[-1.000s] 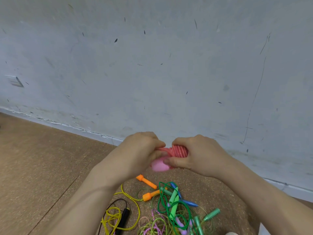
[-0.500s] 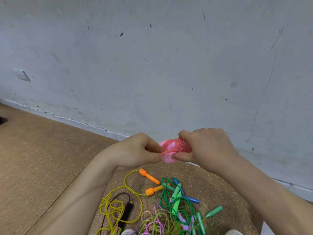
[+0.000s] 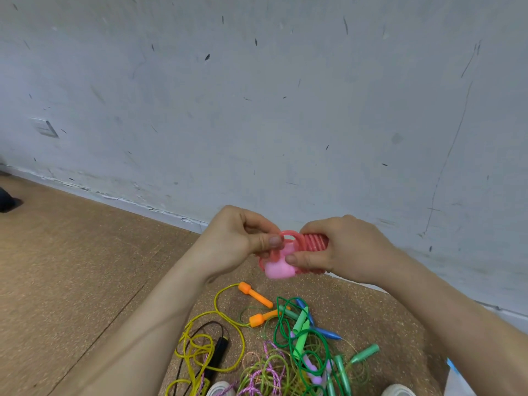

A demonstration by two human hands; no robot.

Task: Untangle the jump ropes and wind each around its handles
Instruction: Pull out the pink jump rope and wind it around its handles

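One wide-angle view looks forward and down from the person's head. The left hand point(image 3: 240, 241) and right hand point(image 3: 345, 247) sit near, the wall point(image 3: 257, 110) beyond.

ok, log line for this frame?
stage: winding pink rope | left hand: pinches its loop | right hand: grips wound handles | tangled pile: on floor
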